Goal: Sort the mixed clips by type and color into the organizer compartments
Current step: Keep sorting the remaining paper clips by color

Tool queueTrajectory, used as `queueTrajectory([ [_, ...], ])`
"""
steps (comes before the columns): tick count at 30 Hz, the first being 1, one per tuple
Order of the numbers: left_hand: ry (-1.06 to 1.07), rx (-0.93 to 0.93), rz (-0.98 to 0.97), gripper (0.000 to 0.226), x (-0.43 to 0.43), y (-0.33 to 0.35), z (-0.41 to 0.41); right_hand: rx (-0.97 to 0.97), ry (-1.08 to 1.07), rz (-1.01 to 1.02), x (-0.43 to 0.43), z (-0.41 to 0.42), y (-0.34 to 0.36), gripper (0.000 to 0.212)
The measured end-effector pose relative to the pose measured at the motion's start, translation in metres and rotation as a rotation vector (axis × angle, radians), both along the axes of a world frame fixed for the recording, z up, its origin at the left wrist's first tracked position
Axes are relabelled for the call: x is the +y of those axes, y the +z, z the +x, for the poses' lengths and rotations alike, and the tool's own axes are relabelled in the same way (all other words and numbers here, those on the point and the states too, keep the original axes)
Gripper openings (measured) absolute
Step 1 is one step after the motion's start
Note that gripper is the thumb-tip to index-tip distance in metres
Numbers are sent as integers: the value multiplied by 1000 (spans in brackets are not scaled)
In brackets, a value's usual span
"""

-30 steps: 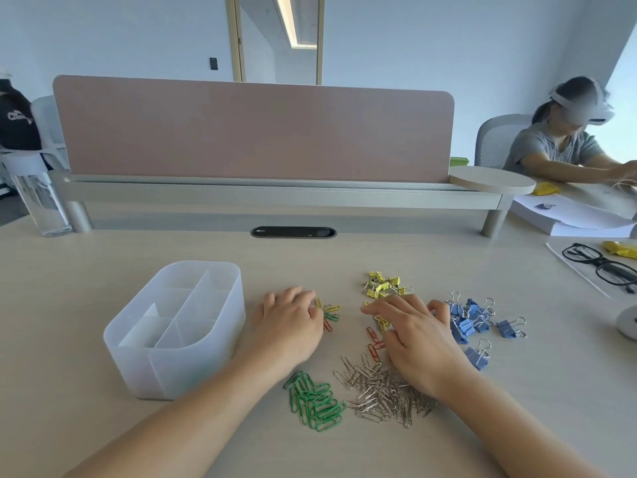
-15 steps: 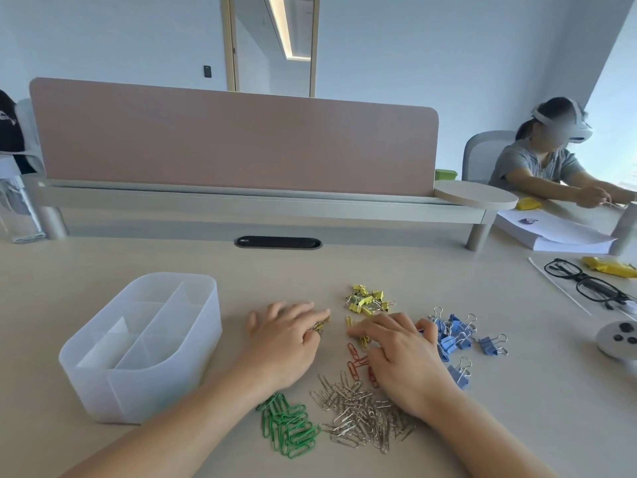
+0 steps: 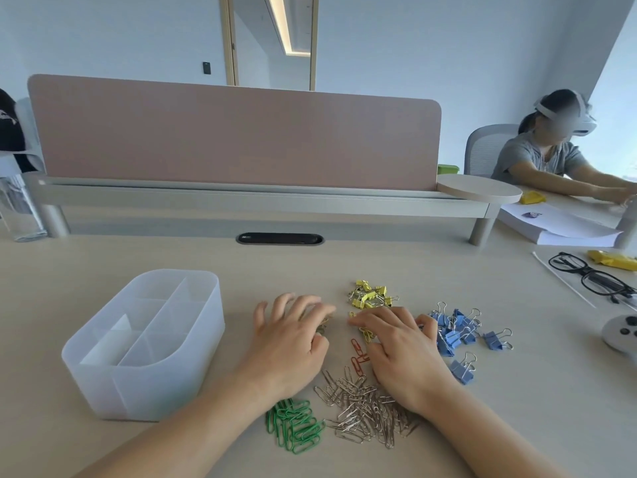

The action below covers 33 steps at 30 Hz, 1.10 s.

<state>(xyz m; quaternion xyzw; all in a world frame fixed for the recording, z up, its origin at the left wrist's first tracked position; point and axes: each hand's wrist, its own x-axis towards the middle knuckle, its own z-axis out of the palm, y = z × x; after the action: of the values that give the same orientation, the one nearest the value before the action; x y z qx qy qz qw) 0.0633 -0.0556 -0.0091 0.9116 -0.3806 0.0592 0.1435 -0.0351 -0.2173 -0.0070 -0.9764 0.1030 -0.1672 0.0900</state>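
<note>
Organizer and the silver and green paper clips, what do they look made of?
Organizer: frosted translucent plastic, since its dividers show through the walls. Silver clips: bare metal wire, with bright glints. Green clips: likely wire with a coloured coating; even glossy green, but the core is not visible.
</note>
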Motion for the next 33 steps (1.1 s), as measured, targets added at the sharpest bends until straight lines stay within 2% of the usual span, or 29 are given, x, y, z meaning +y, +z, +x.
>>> queueTrajectory([
  [2,16,-17,-18,67,1,0,2,-2,-10,2,-1,1,-1,71],
  [10,-17,81,-26,59,-3,0,1,-9,-69,22,-7,2,-7,71],
  [19,25,210,-8,47,-8,1,13,129,86,19,2,-2,-1,67],
  [23,-81,244,-11,55,-1,5,10,-1,-22,6,-5,-2,4,64],
  [26,-132,187,-33,62,6,8,5,-125,-135,30,-11,-5,10,54],
  [30,-161,16,-4,74,12,15,1,-119,-172,27,-12,-13,16,54],
  [33,-195,-8,40,76,9,15,-1,-108,-154,15,-11,-19,21,47],
])
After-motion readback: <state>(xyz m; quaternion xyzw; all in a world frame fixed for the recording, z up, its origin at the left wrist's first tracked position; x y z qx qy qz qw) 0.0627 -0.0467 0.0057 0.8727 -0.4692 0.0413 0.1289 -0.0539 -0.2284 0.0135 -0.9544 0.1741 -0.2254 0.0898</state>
